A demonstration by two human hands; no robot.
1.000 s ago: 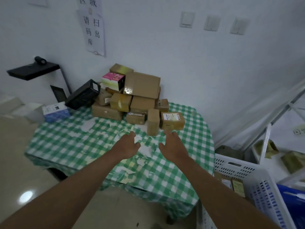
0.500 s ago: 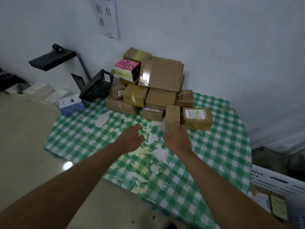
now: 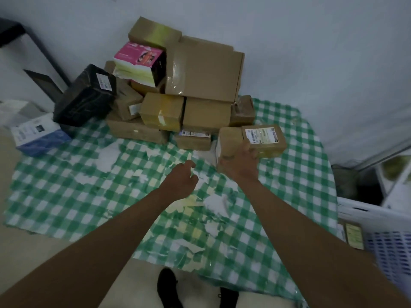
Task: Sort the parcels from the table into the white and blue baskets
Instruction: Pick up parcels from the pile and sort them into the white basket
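Note:
A pile of brown cardboard parcels (image 3: 204, 70) stands at the back of the table with the green checked cloth (image 3: 66, 192). My right hand (image 3: 239, 165) is shut on a narrow upright brown parcel (image 3: 229, 138) at the front of the pile, fingers on its left side, thumb on its right. A labelled brown parcel (image 3: 264, 138) touches it on the right. My left hand (image 3: 181, 178) hovers over the cloth just left of it, loosely curled and holding nothing. The white basket (image 3: 367, 212) shows at the right edge, below table level.
A black wrapped parcel (image 3: 84, 96) and a pink box (image 3: 140, 61) lean on the pile's left side. A blue and white box (image 3: 37, 134) lies at the table's left edge. The basket holds a parcel (image 3: 353, 236). My shoes (image 3: 169, 287) stand below the front edge.
The view has tilted down and closer to the table. My right hand has reached forward and closed on the narrow upright parcel. My left hand has stayed over the cloth.

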